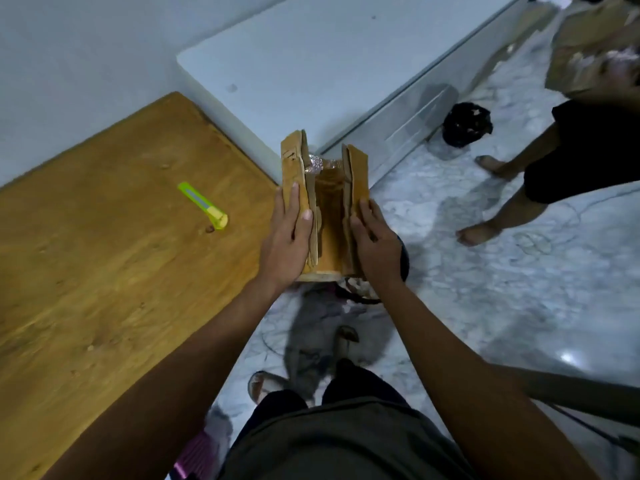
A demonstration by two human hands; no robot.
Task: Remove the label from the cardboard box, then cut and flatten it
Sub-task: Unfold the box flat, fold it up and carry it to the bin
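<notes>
Marble-patterned floor tiles [485,271] run beside a wooden tabletop [104,254], where a green-and-yellow utility knife [204,206] lies alone, well apart from the hands. Both hands hold the cardboard box [325,202] in the air past the table's edge, its flaps standing up (something shiny shows at the far end, too blurred to name). Left hand [289,237] presses flat on the left flap, fingers together; right hand [374,242] clasps the right flap, fingers slightly spread. Another person [568,157] stands barefoot at right.
</notes>
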